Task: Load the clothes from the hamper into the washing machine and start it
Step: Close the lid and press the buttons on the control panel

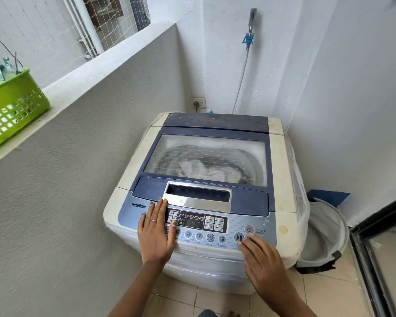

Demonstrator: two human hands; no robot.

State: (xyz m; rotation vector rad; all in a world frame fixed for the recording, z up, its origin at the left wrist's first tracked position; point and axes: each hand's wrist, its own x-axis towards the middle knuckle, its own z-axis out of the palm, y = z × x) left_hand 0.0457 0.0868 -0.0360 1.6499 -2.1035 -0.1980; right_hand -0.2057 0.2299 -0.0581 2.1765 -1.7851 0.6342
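Note:
A white and blue top-loading washing machine stands in the corner with its glass lid shut. Pale clothes show through the lid inside the drum. My left hand lies flat on the left of the control panel, fingers spread, holding nothing. My right hand rests at the panel's right side, a fingertip on the start/pause button. The power button sits just above it. A white mesh hamper stands on the floor to the right of the machine.
A grey half-wall runs along the left, with a green plastic basket on its ledge. A wall socket and a tap with a hose are behind the machine. A dark door frame stands at the right.

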